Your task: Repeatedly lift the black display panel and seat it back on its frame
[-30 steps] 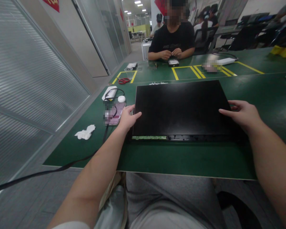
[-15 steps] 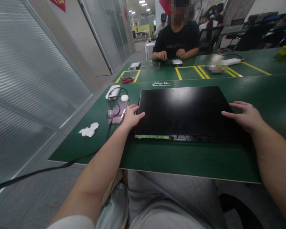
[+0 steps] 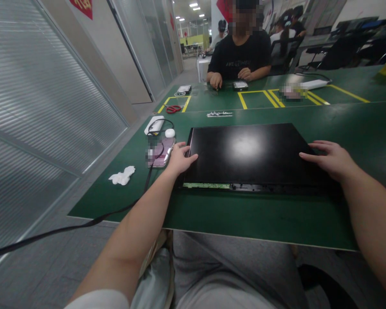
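A large black display panel (image 3: 247,152) lies flat on the green table (image 3: 231,214), with a strip of green circuit board (image 3: 206,186) showing along its near edge. My left hand (image 3: 180,158) grips the panel's left edge, thumb on top and fingers curled round the side. At the panel's right edge my right hand (image 3: 331,159) rests with fingers stretched along the top and side.
Left of the panel lie a phone (image 3: 160,153), a black cable (image 3: 116,212), a white power bank (image 3: 153,125), a white earbud case (image 3: 170,132) and crumpled tissue (image 3: 122,176). Red scissors (image 3: 173,109) lie further back. A person in black (image 3: 241,56) sits across, handling small items.
The panel's far edge has come down so it now lies flat on the table. Both my hands stayed on its side edges. The person opposite moved a hand to the table.
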A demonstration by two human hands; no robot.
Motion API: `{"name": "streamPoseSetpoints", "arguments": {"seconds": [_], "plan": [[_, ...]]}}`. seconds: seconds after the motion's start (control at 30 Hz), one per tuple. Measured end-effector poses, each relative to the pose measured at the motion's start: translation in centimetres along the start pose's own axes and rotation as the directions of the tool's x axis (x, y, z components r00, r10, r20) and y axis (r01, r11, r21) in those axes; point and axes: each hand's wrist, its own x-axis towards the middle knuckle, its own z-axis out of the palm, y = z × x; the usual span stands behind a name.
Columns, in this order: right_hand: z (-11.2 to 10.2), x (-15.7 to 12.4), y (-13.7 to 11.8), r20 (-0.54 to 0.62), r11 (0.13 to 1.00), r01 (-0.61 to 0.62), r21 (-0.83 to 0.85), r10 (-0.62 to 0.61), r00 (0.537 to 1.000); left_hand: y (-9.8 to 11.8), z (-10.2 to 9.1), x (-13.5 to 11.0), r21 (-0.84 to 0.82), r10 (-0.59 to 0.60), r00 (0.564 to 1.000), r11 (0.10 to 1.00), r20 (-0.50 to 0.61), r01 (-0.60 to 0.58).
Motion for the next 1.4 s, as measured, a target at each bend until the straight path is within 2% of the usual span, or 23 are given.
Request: {"name": "streamPoseSetpoints", "arguments": {"seconds": [0.33,0.53,0.7,1.1,1.4], "plan": [[-0.2,0.0,-0.3,0.017,0.995,-0.017,-0.098,0.018,1.000,0.2,-0.2,-0.2,0.046,0.030,1.000,0.998,0.004,-0.030],[-0.1,-0.3,-0.6,0.012,0.995,-0.024,-0.099,0.025,1.000,0.2,0.0,-0.2,0.084,0.051,0.999,0.995,0.018,-0.052],[0.0,0.0,0.0,0.018,0.993,0.030,-0.111,-0.028,0.999,-0.2,0.2,-0.1,0.094,0.069,0.997,0.993,0.023,-0.071],[0.1,1.0,1.1,0.087,0.931,0.154,-0.330,-0.132,0.987,0.0,0.2,-0.2,0.106,0.076,0.997,0.991,0.018,-0.078],[0.1,1.1,0.6,0.144,0.918,0.160,-0.363,-0.114,0.983,0.1,0.3,-0.2,0.131,0.074,0.997,0.988,0.024,-0.077]]}}
